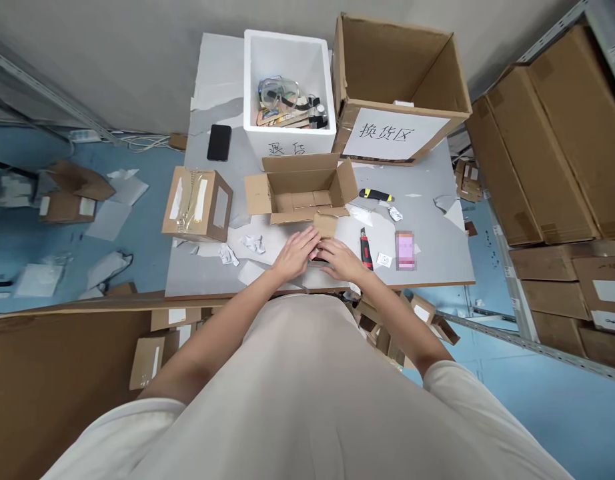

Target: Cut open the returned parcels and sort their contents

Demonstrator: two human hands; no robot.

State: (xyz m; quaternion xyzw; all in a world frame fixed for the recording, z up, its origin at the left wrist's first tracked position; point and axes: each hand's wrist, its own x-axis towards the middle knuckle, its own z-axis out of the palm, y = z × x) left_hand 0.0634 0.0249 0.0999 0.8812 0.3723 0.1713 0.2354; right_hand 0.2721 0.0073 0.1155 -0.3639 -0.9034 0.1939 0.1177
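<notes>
The left hand [297, 253] and right hand [340, 259] lay together by a square tan cardboard flap [326, 225], grip unclear; a rightward slip could have knocked the red-black utility knife [365, 249] loose.

flap [326, 225]: brown | knife [366, 249]: black-red | bin [321, 143]: white | tabletop [440, 257]: grey

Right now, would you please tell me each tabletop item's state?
Small cardboard piece: partly hidden
Middle carton: open
Taped carton: closed
Foam box: open
Large carton: open
Black smartphone: screen dark
Red utility knife: blade unclear
Yellow utility knife: blade unclear
Paper wads: crumpled
Pink rectangle: blurred
</notes>
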